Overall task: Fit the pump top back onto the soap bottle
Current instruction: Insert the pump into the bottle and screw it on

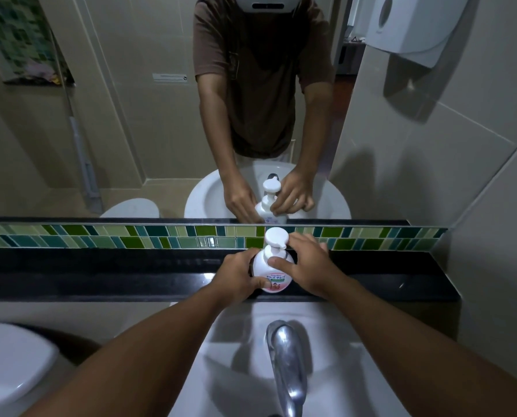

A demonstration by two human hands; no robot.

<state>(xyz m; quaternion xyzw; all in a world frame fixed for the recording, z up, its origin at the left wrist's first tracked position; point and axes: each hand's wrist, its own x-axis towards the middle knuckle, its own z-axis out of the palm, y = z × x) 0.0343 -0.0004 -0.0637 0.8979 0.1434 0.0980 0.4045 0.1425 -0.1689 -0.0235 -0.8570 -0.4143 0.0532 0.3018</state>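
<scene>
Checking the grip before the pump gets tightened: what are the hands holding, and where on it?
The left hand grips the soap bottle by its body on the black ledge. The right hand holds its shoulder, just below the pump top.

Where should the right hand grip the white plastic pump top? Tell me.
Grip the white plastic pump top at its collar just above the white soap bottle, coming from the right: the left hand covers the bottle's left side, and the right hand is there.

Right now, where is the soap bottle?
The soap bottle stands mid-frame on the black ledge behind the tap, between the left hand and right hand.
</scene>
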